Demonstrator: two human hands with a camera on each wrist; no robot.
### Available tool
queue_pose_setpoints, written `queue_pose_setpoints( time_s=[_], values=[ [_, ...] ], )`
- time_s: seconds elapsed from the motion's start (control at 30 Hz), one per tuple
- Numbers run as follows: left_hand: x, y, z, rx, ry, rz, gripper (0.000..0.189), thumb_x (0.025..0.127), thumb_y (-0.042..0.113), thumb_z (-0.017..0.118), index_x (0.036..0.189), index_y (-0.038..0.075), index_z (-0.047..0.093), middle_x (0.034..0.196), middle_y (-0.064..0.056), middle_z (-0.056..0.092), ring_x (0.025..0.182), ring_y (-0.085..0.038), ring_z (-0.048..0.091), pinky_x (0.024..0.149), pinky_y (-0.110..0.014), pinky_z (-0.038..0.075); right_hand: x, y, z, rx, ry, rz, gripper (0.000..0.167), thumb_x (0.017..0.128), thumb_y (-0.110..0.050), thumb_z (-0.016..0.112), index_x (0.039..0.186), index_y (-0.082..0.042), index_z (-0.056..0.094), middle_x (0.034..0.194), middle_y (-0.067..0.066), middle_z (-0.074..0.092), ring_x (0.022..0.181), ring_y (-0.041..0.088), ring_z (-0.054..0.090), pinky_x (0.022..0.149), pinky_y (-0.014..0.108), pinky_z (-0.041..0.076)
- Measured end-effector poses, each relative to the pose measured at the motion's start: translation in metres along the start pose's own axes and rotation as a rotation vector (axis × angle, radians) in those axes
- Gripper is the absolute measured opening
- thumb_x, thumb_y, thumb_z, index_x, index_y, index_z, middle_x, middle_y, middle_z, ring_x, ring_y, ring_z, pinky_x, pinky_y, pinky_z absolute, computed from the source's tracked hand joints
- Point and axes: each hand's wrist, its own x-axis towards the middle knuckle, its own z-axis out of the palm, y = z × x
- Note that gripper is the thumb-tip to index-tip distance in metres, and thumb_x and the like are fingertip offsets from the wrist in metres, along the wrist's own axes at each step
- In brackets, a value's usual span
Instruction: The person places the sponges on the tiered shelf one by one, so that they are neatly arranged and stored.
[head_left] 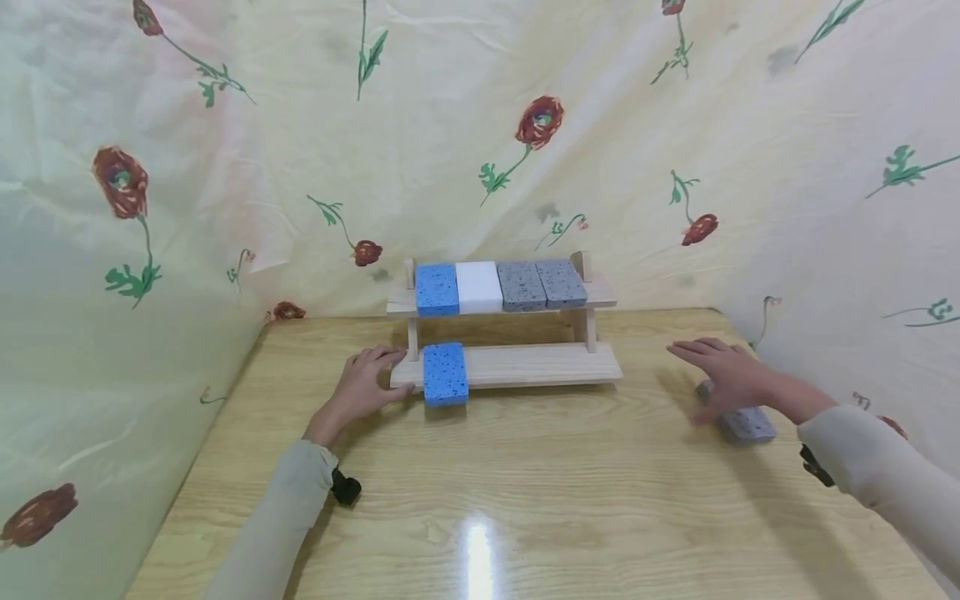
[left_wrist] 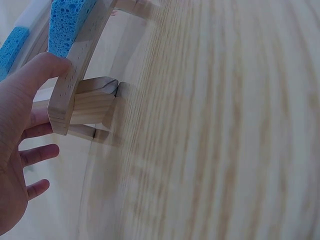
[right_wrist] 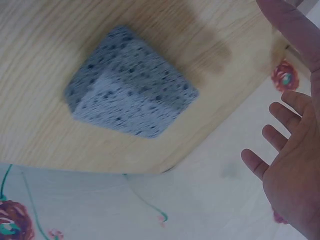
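Observation:
A small two-tier wooden rack (head_left: pixel 540 365) stands at the back of the table. My left hand (head_left: pixel 369 382) grips the left end of its lower board, thumb at the front edge beside a blue sponge (head_left: pixel 446 375). In the left wrist view, the thumb (left_wrist: pixel 47 67) lies against the board near that sponge, with the other fingers spread behind. Off to the right, my right hand (head_left: pixel 723 375) hovers with fingers extended over a grey speckled sponge (head_left: pixel 746 423). The right wrist view shows this grey sponge (right_wrist: pixel 132 87) on the table, apart from the hand (right_wrist: pixel 295 160).
On the upper tier sit a blue sponge (head_left: pixel 437 289), a white sponge (head_left: pixel 478 287) and two grey sponges (head_left: pixel 522 286) side by side. Flower-patterned cloth (head_left: pixel 450 133) hangs behind and along both sides of the wooden table (head_left: pixel 540 483).

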Motion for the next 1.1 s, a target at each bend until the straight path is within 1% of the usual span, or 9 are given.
queue_pose_setpoints(
  time_s=[0.1,0.2,0.3,0.47,0.67,0.83,0.93,1.1],
  values=[
    [0.001,0.0,0.001,0.005,0.006,0.005,0.07,0.089,0.044,0.076,0.146,0.008,0.056,0.142,-0.011,0.057,0.134,-0.035,0.049,0.109,-0.064,0.033,-0.008,0.008,0.002,-0.008,-0.013,0.021,0.119,0.06,-0.053,0.094,0.151,0.002,0.041,0.152,0.028,0.042,0.135,0.053,0.038,0.094,0.077,0.036],
    [0.002,0.0,0.0,0.005,0.003,0.004,0.07,0.089,0.044,0.076,0.146,0.009,0.056,0.143,-0.01,0.057,0.135,-0.035,0.048,0.11,-0.063,0.032,-0.014,0.015,0.006,0.002,-0.036,0.04,0.121,0.057,-0.05,0.096,0.151,0.003,0.041,0.151,0.03,0.042,0.134,0.054,0.038,0.092,0.078,0.036],
    [0.003,0.0,-0.001,0.005,0.001,0.003,0.071,0.089,0.044,0.076,0.147,0.009,0.056,0.144,-0.01,0.056,0.136,-0.034,0.048,0.111,-0.062,0.032,-0.021,0.023,0.012,-0.007,-0.056,0.061,0.125,0.053,-0.053,0.097,0.15,0.004,0.041,0.151,0.03,0.042,0.133,0.053,0.038,0.092,0.077,0.037],
    [0.001,0.001,-0.001,-0.002,-0.004,-0.008,0.071,0.088,0.045,0.077,0.146,0.01,0.056,0.144,-0.01,0.056,0.135,-0.035,0.048,0.111,-0.062,0.032,-0.03,0.035,0.023,-0.043,-0.057,0.085,0.127,0.049,-0.057,0.097,0.148,0.003,0.044,0.148,0.029,0.046,0.129,0.05,0.043,0.089,0.073,0.041],
    [0.0,0.002,-0.001,-0.006,-0.008,-0.016,0.071,0.088,0.045,0.077,0.146,0.011,0.056,0.145,-0.01,0.056,0.136,-0.034,0.048,0.112,-0.063,0.031,-0.039,0.047,0.035,-0.05,-0.061,0.109,0.132,0.043,-0.058,0.097,0.146,0.004,0.045,0.145,0.028,0.049,0.126,0.049,0.045,0.087,0.071,0.043],
    [0.001,0.001,-0.001,-0.001,-0.017,-0.031,0.071,0.089,0.047,0.076,0.147,0.011,0.055,0.145,-0.009,0.056,0.137,-0.034,0.047,0.113,-0.062,0.03,-0.044,0.055,0.041,-0.027,-0.053,0.114,0.129,0.041,-0.049,0.099,0.145,0.006,0.045,0.143,0.03,0.049,0.126,0.051,0.045,0.089,0.074,0.041],
    [0.001,0.0,-0.001,-0.004,-0.024,-0.038,0.071,0.089,0.048,0.075,0.148,0.012,0.055,0.146,-0.008,0.055,0.138,-0.033,0.046,0.114,-0.061,0.03,-0.045,0.058,0.043,-0.002,-0.053,0.119,0.127,0.042,-0.043,0.1,0.145,0.006,0.044,0.143,0.032,0.048,0.126,0.053,0.043,0.09,0.077,0.039],
    [0.002,-0.001,0.0,-0.006,-0.024,-0.032,0.071,0.089,0.048,0.075,0.148,0.012,0.055,0.145,-0.008,0.056,0.138,-0.033,0.047,0.113,-0.062,0.03,-0.045,0.061,0.045,0.0,-0.063,0.135,0.124,0.044,-0.038,0.1,0.145,0.005,0.042,0.142,0.033,0.049,0.125,0.054,0.044,0.089,0.078,0.039]
  ],
)
